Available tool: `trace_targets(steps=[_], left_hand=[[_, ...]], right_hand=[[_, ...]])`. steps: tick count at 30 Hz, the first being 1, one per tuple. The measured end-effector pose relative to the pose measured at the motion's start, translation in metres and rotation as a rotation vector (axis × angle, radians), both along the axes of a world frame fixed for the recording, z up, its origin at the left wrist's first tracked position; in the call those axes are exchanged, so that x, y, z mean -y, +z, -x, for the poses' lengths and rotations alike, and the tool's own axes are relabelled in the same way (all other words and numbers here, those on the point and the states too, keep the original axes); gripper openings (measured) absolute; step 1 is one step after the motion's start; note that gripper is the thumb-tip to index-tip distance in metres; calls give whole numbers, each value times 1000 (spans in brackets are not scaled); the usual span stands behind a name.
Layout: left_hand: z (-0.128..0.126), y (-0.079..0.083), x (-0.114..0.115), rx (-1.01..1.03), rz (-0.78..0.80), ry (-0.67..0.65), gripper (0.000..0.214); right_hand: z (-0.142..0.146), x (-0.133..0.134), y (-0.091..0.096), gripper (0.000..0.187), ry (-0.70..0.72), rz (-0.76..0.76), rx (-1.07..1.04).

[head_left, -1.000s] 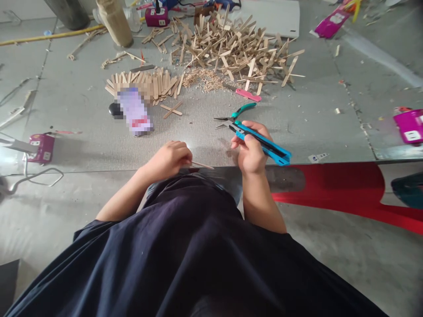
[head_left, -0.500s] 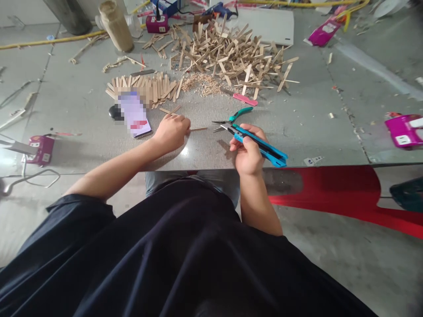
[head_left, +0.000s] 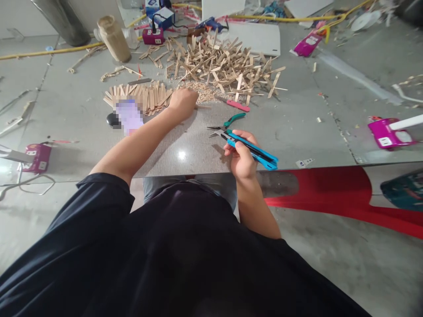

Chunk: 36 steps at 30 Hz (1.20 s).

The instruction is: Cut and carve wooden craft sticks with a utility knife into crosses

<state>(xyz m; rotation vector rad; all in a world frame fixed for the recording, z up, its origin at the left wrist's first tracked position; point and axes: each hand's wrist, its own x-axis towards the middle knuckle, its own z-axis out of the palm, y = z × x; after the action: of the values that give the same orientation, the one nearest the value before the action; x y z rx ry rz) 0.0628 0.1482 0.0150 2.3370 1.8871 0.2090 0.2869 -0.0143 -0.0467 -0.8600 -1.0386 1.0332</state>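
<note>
My left hand point(head_left: 183, 104) is closed beside a heap of small wood chips point(head_left: 207, 93). A thin wooden stick point(head_left: 204, 107) pokes out past its knuckles; the fingertips are hidden. To its left lies a row of flat craft sticks point(head_left: 155, 97), with a phone point(head_left: 129, 115) in front. My right hand point(head_left: 243, 159) grips a blue utility knife point(head_left: 256, 154) near the table's front edge, its blade toward the upper left. Just beyond the knife rest pliers with green handles point(head_left: 235, 119). A pink-handled knife point(head_left: 238, 105) lies farther back.
A large pile of craft sticks point(head_left: 228, 66) spreads at the back middle, before a white panel point(head_left: 261, 37). A tan jar point(head_left: 115, 42) stands at back left. Purple power sockets sit at the left point(head_left: 41, 156) and right point(head_left: 386, 134). A red chair point(head_left: 330, 187) is below the edge.
My left hand has moved away from me, up to the wood chips, with the stick still at it. My right hand keeps hold of the utility knife. The view has shifted slightly.
</note>
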Motion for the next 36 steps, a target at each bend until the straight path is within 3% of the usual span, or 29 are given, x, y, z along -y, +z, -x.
trace_targets(steps=[4, 8, 12, 16, 18, 21, 28, 36], left_hand=[[-1, 11, -11, 34, -45, 42, 31], [7, 27, 10, 89, -89, 20, 35], [23, 33, 73, 216, 30, -41, 12], [42, 22, 153, 214, 217, -137, 7], [50, 13, 184, 224, 233, -131, 6], [55, 0, 211, 241, 155, -70, 9], [49, -20, 235, 287, -34, 47, 20], [46, -25, 238, 274, -74, 67, 19]], right_hand=[[-1, 1, -1, 32, 2, 6, 14], [-1, 1, -3, 34, -2, 9, 17], [-1, 1, -4, 38, -8, 4, 16], [0, 3, -2, 35, 1, -13, 1], [0, 3, -1, 34, 19, -18, -3], [0, 3, -2, 35, 41, -22, 4], [-3, 3, -5, 37, 77, -12, 72], [-3, 5, -3, 39, 92, -19, 137]])
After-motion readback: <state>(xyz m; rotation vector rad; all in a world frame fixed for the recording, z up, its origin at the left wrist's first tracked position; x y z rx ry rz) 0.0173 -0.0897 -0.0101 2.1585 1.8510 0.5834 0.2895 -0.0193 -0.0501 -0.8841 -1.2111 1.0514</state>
